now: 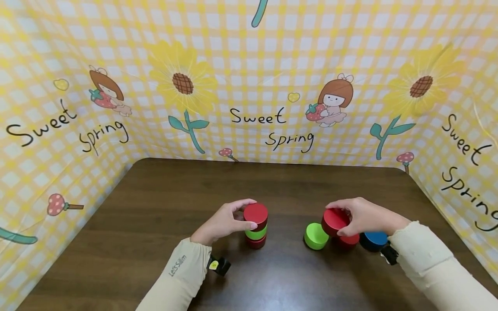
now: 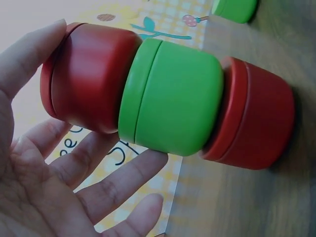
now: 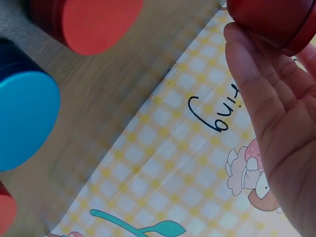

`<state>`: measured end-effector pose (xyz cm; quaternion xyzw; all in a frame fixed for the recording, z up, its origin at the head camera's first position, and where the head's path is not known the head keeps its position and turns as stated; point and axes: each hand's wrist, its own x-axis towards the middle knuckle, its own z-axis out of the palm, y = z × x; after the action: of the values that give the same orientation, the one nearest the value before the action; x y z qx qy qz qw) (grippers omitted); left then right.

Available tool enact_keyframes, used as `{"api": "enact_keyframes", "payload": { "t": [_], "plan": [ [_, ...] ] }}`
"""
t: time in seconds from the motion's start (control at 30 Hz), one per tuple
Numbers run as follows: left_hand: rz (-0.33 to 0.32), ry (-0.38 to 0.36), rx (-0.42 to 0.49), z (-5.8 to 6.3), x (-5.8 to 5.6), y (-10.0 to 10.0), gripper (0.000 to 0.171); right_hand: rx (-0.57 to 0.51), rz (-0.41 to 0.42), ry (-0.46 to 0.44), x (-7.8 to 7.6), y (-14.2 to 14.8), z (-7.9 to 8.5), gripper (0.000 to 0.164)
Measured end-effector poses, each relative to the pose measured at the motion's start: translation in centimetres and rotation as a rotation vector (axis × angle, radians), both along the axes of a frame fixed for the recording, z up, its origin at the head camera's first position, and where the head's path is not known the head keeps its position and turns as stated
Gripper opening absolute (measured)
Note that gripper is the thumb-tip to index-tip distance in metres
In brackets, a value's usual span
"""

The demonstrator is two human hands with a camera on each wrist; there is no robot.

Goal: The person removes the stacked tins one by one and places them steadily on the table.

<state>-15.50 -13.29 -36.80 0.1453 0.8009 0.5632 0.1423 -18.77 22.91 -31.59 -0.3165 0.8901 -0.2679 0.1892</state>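
Observation:
A stack of three round lidded jars stands in front of my left hand: a red jar on top, a green jar in the middle and another red jar at the bottom. The left thumb and forefinger grip the top red jar near its lid, while the other fingers spread beside the stack. My right hand holds a red jar by its sides, above the table. Below and around it are a green jar, a red jar and a blue jar.
The dark wooden table is enclosed at the back and sides by a yellow checked cloth. At the lower left of the right wrist view, part of one more red jar shows. Wrist cameras sit at both cuffs.

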Motion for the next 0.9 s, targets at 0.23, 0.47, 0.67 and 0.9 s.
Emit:
{"api": "enact_keyframes", "payload": {
  "t": [0.23, 0.47, 0.67, 0.9],
  "plan": [
    [0.027, 0.017, 0.005, -0.1, 0.0, 0.2, 0.055, -0.013, 0.01, 0.018, 0.2, 0.4, -0.6, 0.062],
    [0.035, 0.036, -0.044, -0.1, -0.1, 0.2, 0.055, 0.004, 0.003, 0.035, 0.3, 1.1, -0.8, 0.062],
    [0.027, 0.047, -0.05, -0.2, -0.1, 0.0, 0.056, 0.006, -0.005, 0.048, 0.7, 2.2, -1.2, 0.063],
    [0.016, 0.077, -0.065, -0.1, -0.1, 0.1, 0.056, 0.027, -0.036, 0.081, 1.0, 3.8, -1.4, 0.062]
  ]
}}
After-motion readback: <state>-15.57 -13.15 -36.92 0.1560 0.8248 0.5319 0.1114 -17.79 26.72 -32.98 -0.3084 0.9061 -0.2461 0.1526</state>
